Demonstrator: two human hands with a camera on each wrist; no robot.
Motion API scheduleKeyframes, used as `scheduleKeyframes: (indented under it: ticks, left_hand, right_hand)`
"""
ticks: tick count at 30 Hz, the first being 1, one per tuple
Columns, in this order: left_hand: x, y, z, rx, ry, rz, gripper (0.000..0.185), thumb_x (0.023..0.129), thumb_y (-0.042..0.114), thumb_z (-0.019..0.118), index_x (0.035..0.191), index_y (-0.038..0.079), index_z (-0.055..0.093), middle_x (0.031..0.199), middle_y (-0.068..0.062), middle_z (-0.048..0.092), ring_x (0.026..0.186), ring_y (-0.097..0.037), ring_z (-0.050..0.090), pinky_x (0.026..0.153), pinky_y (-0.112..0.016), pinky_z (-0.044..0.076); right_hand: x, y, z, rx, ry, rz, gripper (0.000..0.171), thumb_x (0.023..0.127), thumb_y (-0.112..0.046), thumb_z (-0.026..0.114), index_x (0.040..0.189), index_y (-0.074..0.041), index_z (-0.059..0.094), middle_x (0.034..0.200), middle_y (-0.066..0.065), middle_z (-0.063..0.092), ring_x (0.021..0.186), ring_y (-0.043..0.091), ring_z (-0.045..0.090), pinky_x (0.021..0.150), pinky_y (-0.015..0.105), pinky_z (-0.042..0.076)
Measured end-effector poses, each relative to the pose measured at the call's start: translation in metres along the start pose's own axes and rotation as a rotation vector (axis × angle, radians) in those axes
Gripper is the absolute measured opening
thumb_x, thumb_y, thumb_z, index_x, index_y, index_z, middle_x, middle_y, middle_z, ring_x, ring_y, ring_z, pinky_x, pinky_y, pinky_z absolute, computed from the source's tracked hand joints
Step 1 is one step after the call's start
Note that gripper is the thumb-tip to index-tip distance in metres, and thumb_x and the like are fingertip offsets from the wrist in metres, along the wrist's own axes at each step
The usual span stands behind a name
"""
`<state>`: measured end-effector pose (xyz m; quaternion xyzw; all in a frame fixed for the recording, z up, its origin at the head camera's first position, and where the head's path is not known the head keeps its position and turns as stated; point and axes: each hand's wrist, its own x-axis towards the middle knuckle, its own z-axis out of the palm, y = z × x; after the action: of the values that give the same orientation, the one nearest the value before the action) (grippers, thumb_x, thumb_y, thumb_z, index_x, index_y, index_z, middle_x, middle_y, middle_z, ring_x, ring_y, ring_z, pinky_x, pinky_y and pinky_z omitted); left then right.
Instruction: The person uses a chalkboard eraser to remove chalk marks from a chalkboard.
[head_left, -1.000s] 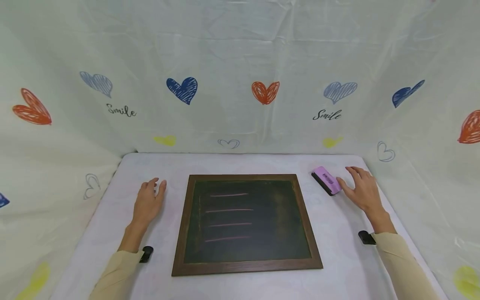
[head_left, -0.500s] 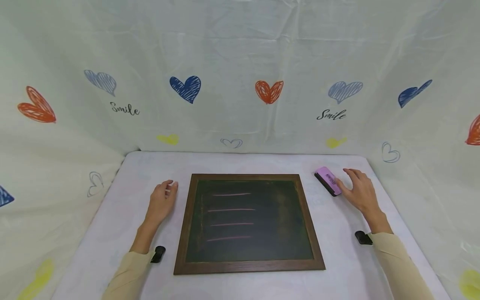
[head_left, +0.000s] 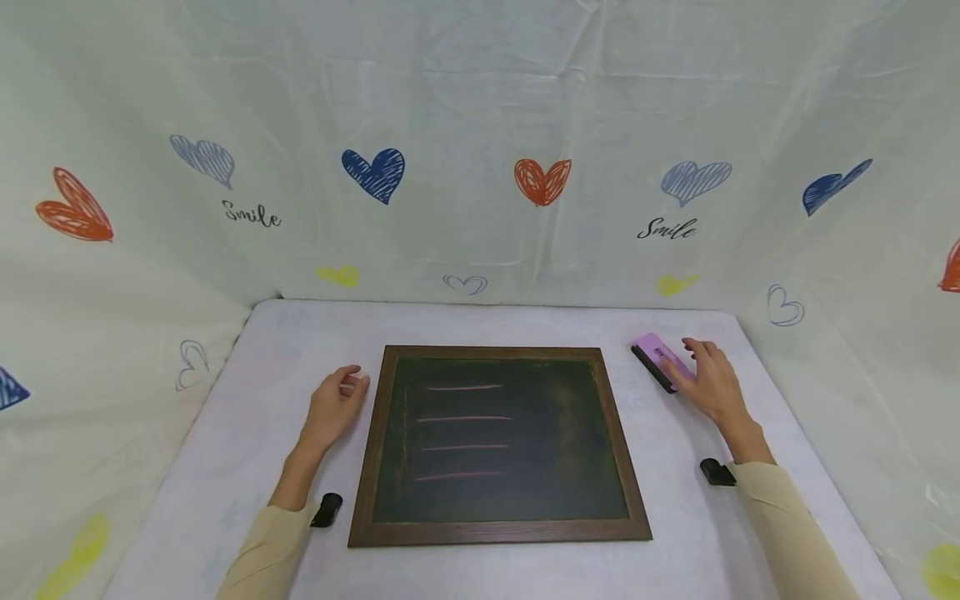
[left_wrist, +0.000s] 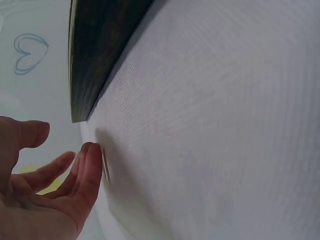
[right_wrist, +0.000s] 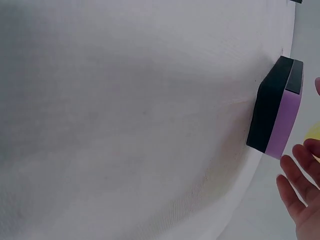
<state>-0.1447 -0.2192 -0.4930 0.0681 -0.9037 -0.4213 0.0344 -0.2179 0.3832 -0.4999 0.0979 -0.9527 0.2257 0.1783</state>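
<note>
A purple and black eraser [head_left: 651, 346] lies at a slant on the counter [head_left: 480, 323], just right of the chalkboard's upper right corner. The right hand [head_left: 711, 385] is over its near right side, fingers spread and slightly bent, the thumb overlapping the purple top in the head view; whether it touches, I cannot tell. The chalkboard [head_left: 577, 475] lies flat in its brown wooden frame [head_left: 495, 532], with four pink lines [head_left: 465, 418] on its left half. Near the frame's left edge is the left hand [head_left: 335, 410], fingers loosely bent, thumb apart from them. Behind stands a white sheet [head_left: 465, 100] printed with hearts and "Smile".
</note>
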Motion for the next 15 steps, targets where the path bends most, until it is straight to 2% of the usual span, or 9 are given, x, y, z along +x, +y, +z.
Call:
scheduleKeyframes:
  ticks: [6,15]
  left_hand:
    - [-0.0022,0.0010,0.0035,-0.025,-0.011,-0.014,0.045,0.105,0.020,0.059,0.137,-0.012,0.054,0.117,-0.030,0.064,0.108,-0.043,0.063,0.092,-0.056,0.049]
    - [-0.0040,0.0013,0.0072,-0.062,-0.053,-0.041,0.044,0.105,0.021,0.060,0.136,-0.009,0.056,0.116,-0.028,0.065,0.108,-0.041,0.063,0.096,-0.055,0.049]
  right_hand:
    - [0.0003,-0.0012,0.0026,0.019,-0.059,0.061,0.057,0.095,-0.031,0.071,0.125,0.014,0.053,0.118,0.036,0.056,0.104,0.051,0.053,0.088,0.066,0.042]
    - [0.0012,-0.0018,0.0086,0.040,-0.161,0.141,0.067,0.097,-0.037,0.070,0.131,0.017,0.048,0.121,0.037,0.055,0.103,0.048,0.053,0.091,0.064,0.043]
